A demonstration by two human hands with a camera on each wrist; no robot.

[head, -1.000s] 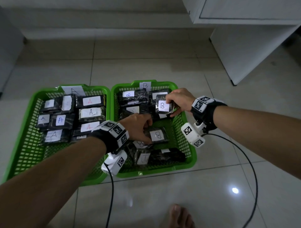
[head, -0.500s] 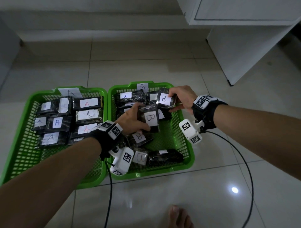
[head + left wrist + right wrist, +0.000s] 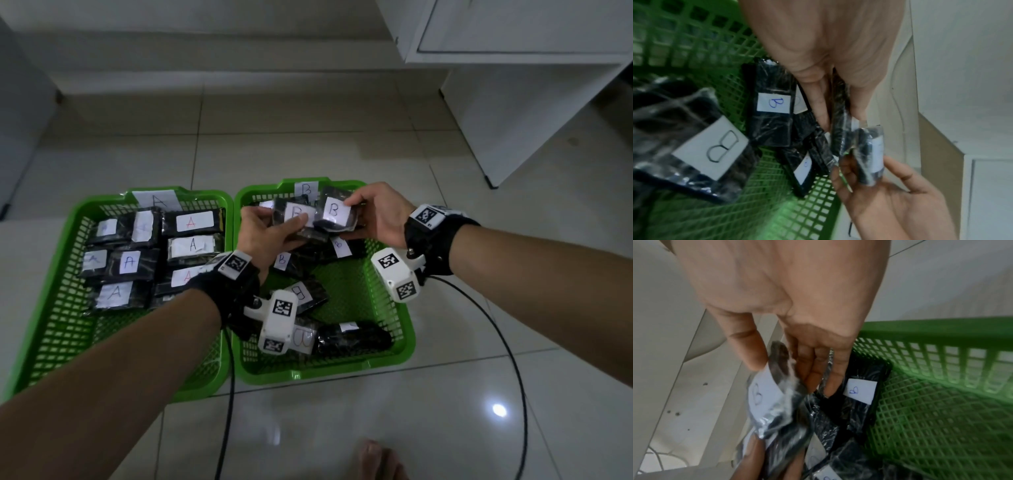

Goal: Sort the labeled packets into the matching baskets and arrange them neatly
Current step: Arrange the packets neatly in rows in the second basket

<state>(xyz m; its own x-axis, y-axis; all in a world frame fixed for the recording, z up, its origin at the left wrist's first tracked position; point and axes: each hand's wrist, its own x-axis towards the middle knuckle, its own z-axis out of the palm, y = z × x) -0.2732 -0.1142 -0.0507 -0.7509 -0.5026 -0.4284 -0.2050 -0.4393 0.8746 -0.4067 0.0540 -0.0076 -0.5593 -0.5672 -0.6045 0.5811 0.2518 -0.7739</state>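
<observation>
Your left hand holds a black packet with a B label above the far end of the right-hand green basket; the thumb lies across its face and the fingers curl beneath it. Your right hand pinches a second B packet between thumb and fingers, held just beside the first with their edges touching or overlapping; I cannot tell which. Both packets are off the basket floor. Under them, more B packets lie loosely at mixed angles: one near the basket's middle, one at the near wall, and others tucked beneath your hands. A paper tag marked B stands on the far rim. The left-hand green basket, tagged A at its far rim, holds A packets in two tidy columns filling its far half. Both baskets stand touching on the tiled floor. A white cabinet stands beyond, to the right.
</observation>
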